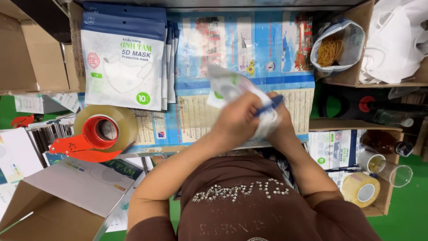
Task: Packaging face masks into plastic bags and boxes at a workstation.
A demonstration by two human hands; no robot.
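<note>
Crowded with packing goods, the table (249, 67) leaves bare room only at frame centre, where both hands work. From the head view, the left hand (234, 122) and right hand (278, 122) are each clamped on one blurred mask pouch (232, 87), lifted clear of the surface. Boxes hem both sides: pouch stack (122, 62) upper left, tape dispenser (100, 134) at the near edge.

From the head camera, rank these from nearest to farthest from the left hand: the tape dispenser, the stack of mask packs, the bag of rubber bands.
Measured from the left hand:
1. Stack of mask packs, up and to the left on the table.
2. Tape dispenser, at the left table edge; close to the first, so this ranking is narrow.
3. Bag of rubber bands, far upper right in a cardboard box.
</note>
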